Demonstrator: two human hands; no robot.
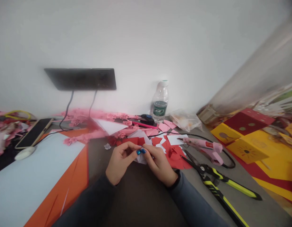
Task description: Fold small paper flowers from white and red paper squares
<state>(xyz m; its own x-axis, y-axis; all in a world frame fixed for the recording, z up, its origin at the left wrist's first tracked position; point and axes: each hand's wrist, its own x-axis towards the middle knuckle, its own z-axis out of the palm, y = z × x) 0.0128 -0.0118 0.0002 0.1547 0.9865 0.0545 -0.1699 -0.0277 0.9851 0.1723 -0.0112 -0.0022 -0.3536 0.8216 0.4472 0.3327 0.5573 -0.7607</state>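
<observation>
My left hand (120,160) and my right hand (160,161) meet over the middle of the table, thumbs and fingertips pinched together. Blue polish shows on the thumbnails. Whatever sits between the fingertips is too small and too covered to make out. Directly below and behind the fingers lies whitish paper (140,160); I cannot tell whether the fingers touch it. Cut pieces of red paper (175,157) are scattered just right of my right hand, mixed with white scraps (175,139). A small crumpled paper scrap (107,146) rests left of my left hand.
At the right lie a pink glue gun (204,145) with a black cord and yellow-black pruning shears (214,176). A water bottle (160,102) stands against the wall. Large white sheets (42,176) over orange paper (76,170), a phone (33,133) and a mouse (25,153) occupy the left.
</observation>
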